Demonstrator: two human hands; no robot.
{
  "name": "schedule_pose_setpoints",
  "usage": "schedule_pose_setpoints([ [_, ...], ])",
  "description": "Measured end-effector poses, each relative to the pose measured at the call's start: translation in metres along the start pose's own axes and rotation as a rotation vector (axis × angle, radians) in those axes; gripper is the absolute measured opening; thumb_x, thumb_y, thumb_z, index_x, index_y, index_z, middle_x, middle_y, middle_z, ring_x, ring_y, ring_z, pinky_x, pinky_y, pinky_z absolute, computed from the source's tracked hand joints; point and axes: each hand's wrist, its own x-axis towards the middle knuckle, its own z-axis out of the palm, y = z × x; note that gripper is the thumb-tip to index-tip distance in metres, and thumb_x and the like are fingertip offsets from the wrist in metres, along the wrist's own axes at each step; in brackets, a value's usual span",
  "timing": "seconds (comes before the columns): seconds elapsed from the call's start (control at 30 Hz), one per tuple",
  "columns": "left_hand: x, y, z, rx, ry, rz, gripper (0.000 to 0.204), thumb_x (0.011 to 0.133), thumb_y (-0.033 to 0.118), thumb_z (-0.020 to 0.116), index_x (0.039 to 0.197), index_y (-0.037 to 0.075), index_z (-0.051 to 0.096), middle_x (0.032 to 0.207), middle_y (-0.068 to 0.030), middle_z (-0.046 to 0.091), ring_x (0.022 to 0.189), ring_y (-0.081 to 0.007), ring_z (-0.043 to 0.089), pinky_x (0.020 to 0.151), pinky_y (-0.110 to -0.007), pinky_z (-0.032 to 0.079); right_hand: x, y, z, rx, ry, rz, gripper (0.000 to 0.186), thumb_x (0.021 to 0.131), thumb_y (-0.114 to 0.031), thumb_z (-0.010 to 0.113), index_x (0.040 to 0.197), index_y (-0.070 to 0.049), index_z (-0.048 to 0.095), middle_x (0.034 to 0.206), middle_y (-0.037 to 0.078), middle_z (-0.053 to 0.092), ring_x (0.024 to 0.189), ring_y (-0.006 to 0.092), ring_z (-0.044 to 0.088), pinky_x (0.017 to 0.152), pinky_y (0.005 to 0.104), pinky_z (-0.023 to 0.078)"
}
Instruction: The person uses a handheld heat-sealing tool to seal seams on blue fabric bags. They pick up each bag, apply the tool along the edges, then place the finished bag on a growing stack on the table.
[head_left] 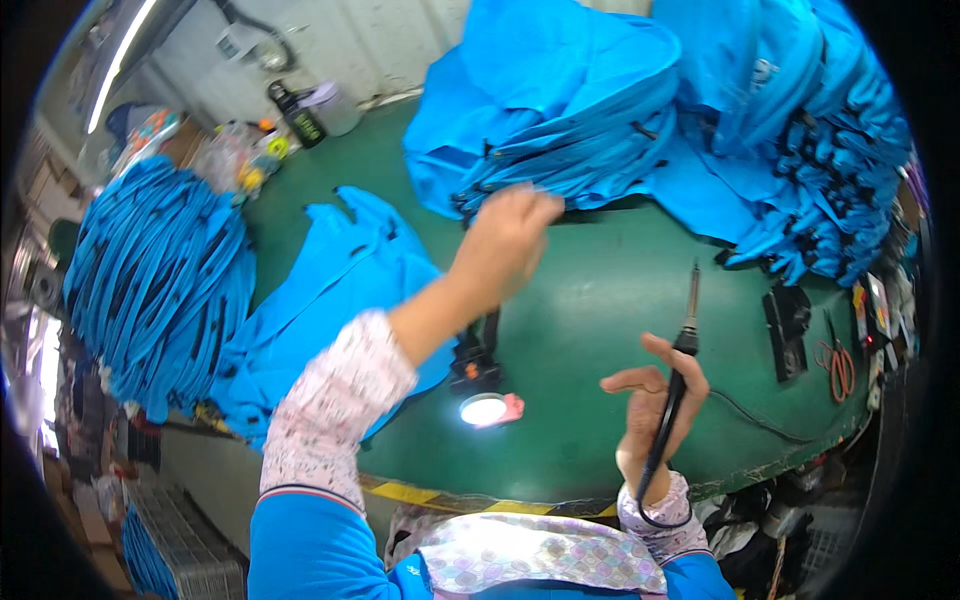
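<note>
My left hand (505, 240), slightly blurred, reaches up the middle with fingers curled; anything in it is too unclear to make out. It is just below a pile of blue fabric pieces (540, 90). My right hand (650, 410) holds a black-handled soldering iron (686, 340) with its metal tip upward and its cord looping down, index finger extended. Between my hands, a lit lamp (483, 408) with a pink part and a black strap lies on the green table (590, 290). A spread blue fabric piece (310, 330) lies under and left of my left forearm.
A coiled blue bundle (155, 280) fills the left. More blue fabric (800, 160) is heaped at the back right. Orange scissors (840, 370) and a black piece (785, 330) lie at the right. A bottle (300, 120), purple container (330, 105) and small items stand at the back left.
</note>
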Motion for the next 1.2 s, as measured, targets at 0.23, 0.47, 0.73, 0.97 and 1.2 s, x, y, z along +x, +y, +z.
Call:
schedule_pose_setpoints([
  [0.23,-0.243,0.046,-0.133,0.323,-0.202,-0.54,0.05,0.081,0.021,0.076,0.127,0.008,0.059,0.123,-0.015,0.058,0.112,-0.0369,0.055,0.094,-0.048,0.046,-0.017,-0.016,0.011,0.015,-0.084,0.04,0.042,0.103,-0.021,0.056,0.136,-0.002,0.038,0.129,0.024,0.057,0.079,0.0195,0.07,0.072,0.0284,0.055],
  [0.47,-0.338,0.073,-0.156,0.506,-0.244,-0.334,0.066,0.071,0.041,0.083,0.122,0.009,0.058,0.11,-0.0143,0.056,0.102,-0.0325,0.055,0.088,-0.045,0.046,-0.042,-0.031,0.048,0.007,-0.25,0.085,0.04,0.1,-0.012,0.06,0.134,-0.002,0.041,0.125,0.022,0.059,0.076,0.0173,0.069,0.069,0.0303,0.058],
  [0.73,-0.352,0.029,-0.163,0.407,-0.166,-0.428,0.047,0.081,0.045,0.077,0.075,0.008,0.048,0.068,-0.0108,0.051,0.062,-0.029,0.057,0.051,-0.042,0.043,-0.057,-0.05,0.054,-0.076,-0.288,0.114,0.039,0.099,-0.006,0.059,0.134,0.001,0.042,0.124,0.02,0.059,0.076,0.014,0.065,0.071,0.0309,0.059],
  [0.97,-0.319,-0.029,-0.247,0.172,0.583,-0.971,0.049,0.099,0.042,0.062,0.072,0.002,0.053,0.063,-0.0145,0.058,0.056,-0.0292,0.056,0.053,-0.04,0.042,-0.056,-0.065,0.051,-0.13,-0.311,0.156,0.036,0.1,-0.005,0.059,0.132,0.002,0.043,0.122,0.018,0.06,0.076,0.013,0.064,0.071,0.0302,0.059],
  [1.2,-0.22,0.033,-0.288,-0.778,1.31,-0.987,0.063,0.101,0.054,0.052,0.13,-0.002,0.054,0.126,-0.0145,0.063,0.104,-0.0287,0.064,0.09,-0.039,0.053,-0.034,-0.056,0.092,-0.082,-0.233,-0.002,0.062,0.101,-0.02,0.059,0.15,-0.007,0.023,0.148,0.021,0.041,0.113,0.0301,0.063,0.095,0.0419,0.05],
])
